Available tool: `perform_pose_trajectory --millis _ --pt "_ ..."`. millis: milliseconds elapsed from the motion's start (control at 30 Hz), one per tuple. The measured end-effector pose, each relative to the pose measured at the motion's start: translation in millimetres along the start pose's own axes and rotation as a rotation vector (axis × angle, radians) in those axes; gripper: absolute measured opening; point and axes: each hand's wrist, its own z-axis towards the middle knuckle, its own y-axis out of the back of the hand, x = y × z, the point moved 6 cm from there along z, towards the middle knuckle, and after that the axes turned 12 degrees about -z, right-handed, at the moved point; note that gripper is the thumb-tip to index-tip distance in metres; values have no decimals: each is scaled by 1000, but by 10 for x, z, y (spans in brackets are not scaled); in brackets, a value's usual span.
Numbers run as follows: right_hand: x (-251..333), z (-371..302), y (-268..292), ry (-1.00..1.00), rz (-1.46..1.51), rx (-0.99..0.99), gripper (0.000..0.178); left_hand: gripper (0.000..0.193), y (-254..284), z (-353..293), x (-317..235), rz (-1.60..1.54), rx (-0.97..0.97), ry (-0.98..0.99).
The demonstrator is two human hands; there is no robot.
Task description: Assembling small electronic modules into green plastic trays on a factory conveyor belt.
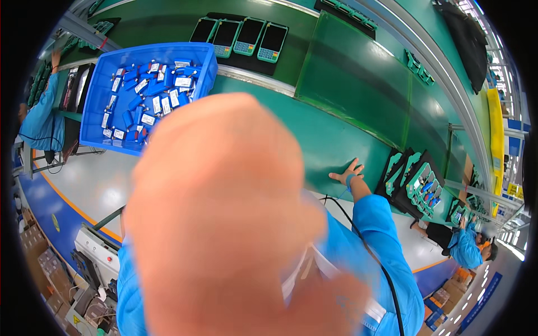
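Observation:
My left hand (218, 207) is raised very close to the camera and fills the middle of the head view. It is smeared by motion, so its fingers and anything in them cannot be made out. My right hand (348, 172) rests on the green work surface (263, 120), fingers spread and nothing in them. A blue strap circles that wrist, and a black cable (367, 246) runs near the sleeve. Beyond my left hand stands a blue bin (204, 70) of wrapped battery packs (147, 87) with leads; part of the bin is hidden.
Several handheld keypad terminals (246, 36) lie on a black tray at the back. Right of my right hand are stacked black trays with green device housings (423, 185). Co-workers (42, 120) sit at far left and far right (468, 246). A white machine (98, 252) stands lower left.

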Motion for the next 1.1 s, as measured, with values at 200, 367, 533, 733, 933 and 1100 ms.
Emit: perform_pose_trajectory --millis 200,367,533,733,933,1100 --pt "64 -18 16 2 8 8 145 17 964 -1526 1352 867 159 734" --pt "101 -71 75 22 5 -3 146 57 1846 -3322 1415 1143 88 1505" --pt "-15 -71 28 -29 1 -8 145 48 1643 -3155 1659 1050 128 1637" --pt "119 -160 78 23 9 24 144 47 1800 -3327 1508 1029 -27 1549" --pt "-90 -144 -1 -35 -22 1 143 43 1633 -3176 1690 978 8 1605" --pt "205 -50 83 35 4 -22 145 45 1773 -3147 1514 990 -25 1615"
